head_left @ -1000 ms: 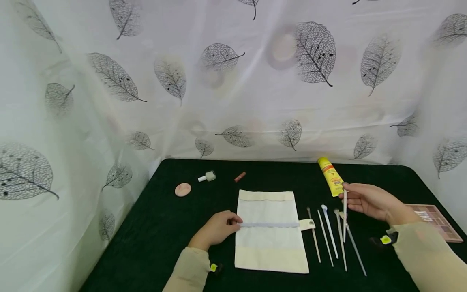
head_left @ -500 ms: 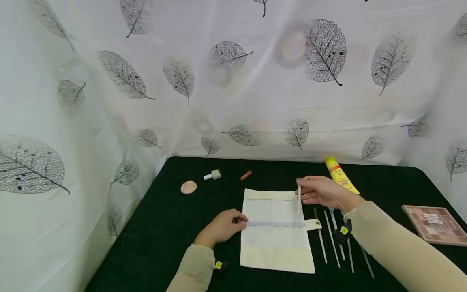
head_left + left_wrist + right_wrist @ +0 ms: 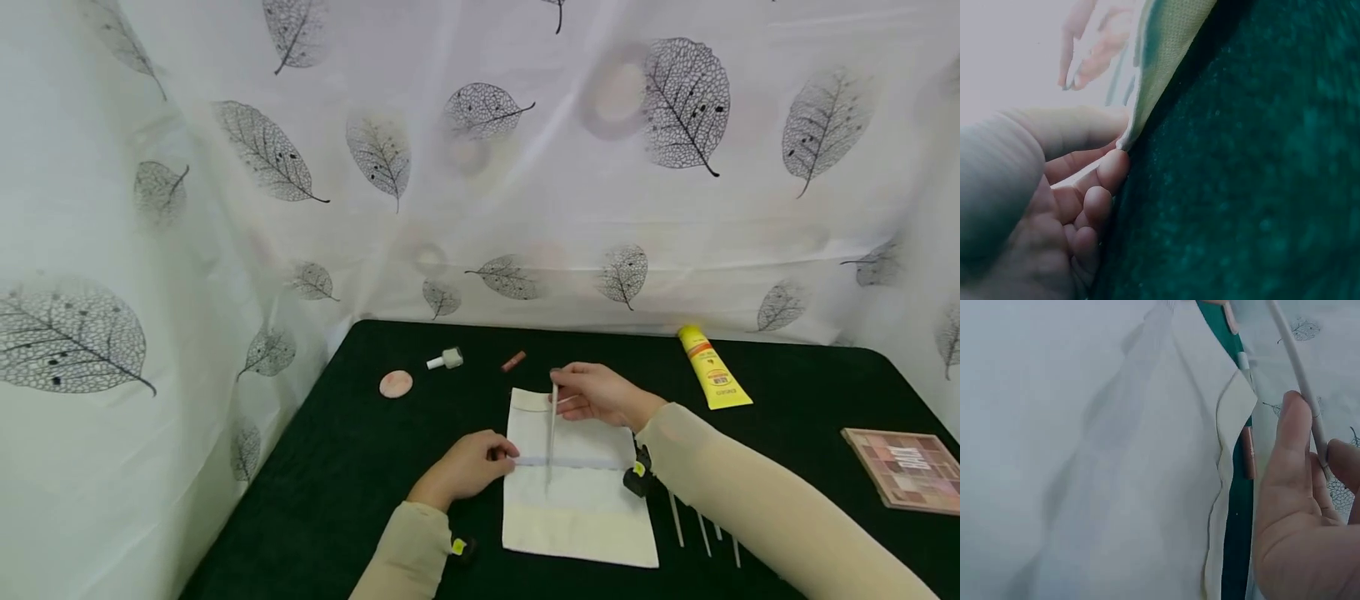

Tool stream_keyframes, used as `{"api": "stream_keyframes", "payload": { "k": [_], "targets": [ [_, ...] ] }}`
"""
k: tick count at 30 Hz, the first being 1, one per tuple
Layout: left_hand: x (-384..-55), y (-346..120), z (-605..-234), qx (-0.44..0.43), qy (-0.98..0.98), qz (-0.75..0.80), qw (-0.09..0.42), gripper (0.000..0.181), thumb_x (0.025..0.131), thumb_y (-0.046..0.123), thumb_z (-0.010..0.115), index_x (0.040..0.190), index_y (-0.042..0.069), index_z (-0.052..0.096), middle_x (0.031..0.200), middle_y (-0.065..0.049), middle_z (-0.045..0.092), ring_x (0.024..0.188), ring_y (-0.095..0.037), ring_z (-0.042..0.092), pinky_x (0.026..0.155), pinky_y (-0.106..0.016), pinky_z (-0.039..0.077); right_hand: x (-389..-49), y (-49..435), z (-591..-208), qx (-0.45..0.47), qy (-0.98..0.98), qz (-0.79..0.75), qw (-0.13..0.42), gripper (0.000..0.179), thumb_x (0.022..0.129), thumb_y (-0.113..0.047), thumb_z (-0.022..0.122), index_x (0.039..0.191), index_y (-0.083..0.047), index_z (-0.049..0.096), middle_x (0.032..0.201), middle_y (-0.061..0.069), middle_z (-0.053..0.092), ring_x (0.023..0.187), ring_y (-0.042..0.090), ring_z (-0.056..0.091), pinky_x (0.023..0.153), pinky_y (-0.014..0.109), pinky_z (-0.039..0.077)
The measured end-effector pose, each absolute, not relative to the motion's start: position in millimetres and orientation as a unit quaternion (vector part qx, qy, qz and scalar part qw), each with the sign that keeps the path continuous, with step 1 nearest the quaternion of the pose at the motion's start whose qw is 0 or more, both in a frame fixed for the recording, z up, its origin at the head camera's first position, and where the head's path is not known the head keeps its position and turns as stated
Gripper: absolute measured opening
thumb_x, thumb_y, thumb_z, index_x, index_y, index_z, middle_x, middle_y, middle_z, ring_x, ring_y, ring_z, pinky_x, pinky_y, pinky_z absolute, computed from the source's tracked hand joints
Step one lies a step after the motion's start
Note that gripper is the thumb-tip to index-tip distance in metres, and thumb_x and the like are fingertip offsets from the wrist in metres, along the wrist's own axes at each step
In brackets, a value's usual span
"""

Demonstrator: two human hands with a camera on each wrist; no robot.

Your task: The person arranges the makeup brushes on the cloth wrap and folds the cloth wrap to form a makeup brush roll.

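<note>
A cream cloth brush roll (image 3: 577, 529) lies open on the dark green table, with a pale strip across its middle. My left hand (image 3: 468, 467) is at its left edge; in the left wrist view, the thumb and fingers pinch the cloth edge (image 3: 1169, 56). Above the roll's upper half, my right hand (image 3: 600, 398) pinches a thin makeup brush (image 3: 552, 421) near its top end. The brush points down, its lower end overlapping the roll just below the strip. Its pale handle (image 3: 1296, 359) also shows between thumb and fingers in the right wrist view.
Several more brushes (image 3: 677, 518) lie right of the roll, partly hidden by the right sleeve. Behind are a yellow tube (image 3: 711, 367), a brown stick (image 3: 513, 361), a small bottle (image 3: 452, 358) and a pink round (image 3: 396, 384). A makeup palette (image 3: 903, 471) lies far right.
My right hand has carried the brush leftward, from beside the yellow tube to over the roll. The left hand keeps its place at the roll's edge. The head view has shifted slightly.
</note>
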State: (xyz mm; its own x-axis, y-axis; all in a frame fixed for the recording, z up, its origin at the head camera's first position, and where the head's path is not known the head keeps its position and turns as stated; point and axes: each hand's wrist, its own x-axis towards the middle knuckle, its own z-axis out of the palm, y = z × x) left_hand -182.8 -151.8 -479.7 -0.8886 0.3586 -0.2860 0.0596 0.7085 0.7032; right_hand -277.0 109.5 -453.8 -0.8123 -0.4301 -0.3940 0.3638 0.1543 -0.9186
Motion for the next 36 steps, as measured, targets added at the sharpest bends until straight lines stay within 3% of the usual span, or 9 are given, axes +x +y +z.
{"api": "stream_keyframes", "payload": {
  "k": [11, 21, 36],
  "targets": [
    [-182.5, -150.9, -483.3, 0.114, 0.902, 0.36, 0.207, 0.009, 0.098, 0.029, 0.066, 0.106, 0.028, 0.071, 0.091, 0.005, 0.059, 0.082, -0.014, 0.055, 0.073, -0.033, 0.046, -297.8, 76.2, -463.9, 0.033, 0.691, -0.662, 0.289, 0.046, 0.104, -0.033, 0.057, 0.135, -0.001, 0.049, 0.103, 0.014, 0.065, 0.084, 0.02, 0.07, 0.075, 0.03, 0.058],
    [-183.8, -152.9, -482.0, 0.114, 0.901, 0.362, 0.209, 0.01, 0.099, 0.03, 0.066, 0.107, 0.028, 0.071, 0.091, 0.006, 0.059, 0.082, -0.013, 0.056, 0.075, -0.032, 0.047, -306.5, 62.0, -470.3, 0.052, 0.705, -0.648, 0.282, 0.036, 0.102, -0.032, 0.061, 0.126, -0.006, 0.056, 0.103, 0.014, 0.065, 0.073, 0.017, 0.069, 0.065, 0.027, 0.057],
    [-183.2, -153.8, -481.0, 0.108, 0.894, 0.376, 0.219, 0.006, 0.098, 0.03, 0.067, 0.102, 0.028, 0.07, 0.09, 0.005, 0.061, 0.08, -0.014, 0.056, 0.073, -0.033, 0.046, -302.7, 58.3, -470.6, 0.051, 0.727, -0.637, 0.252, 0.03, 0.103, -0.029, 0.06, 0.121, -0.005, 0.059, 0.101, 0.015, 0.065, 0.073, 0.017, 0.068, 0.065, 0.028, 0.057]
  ]
}}
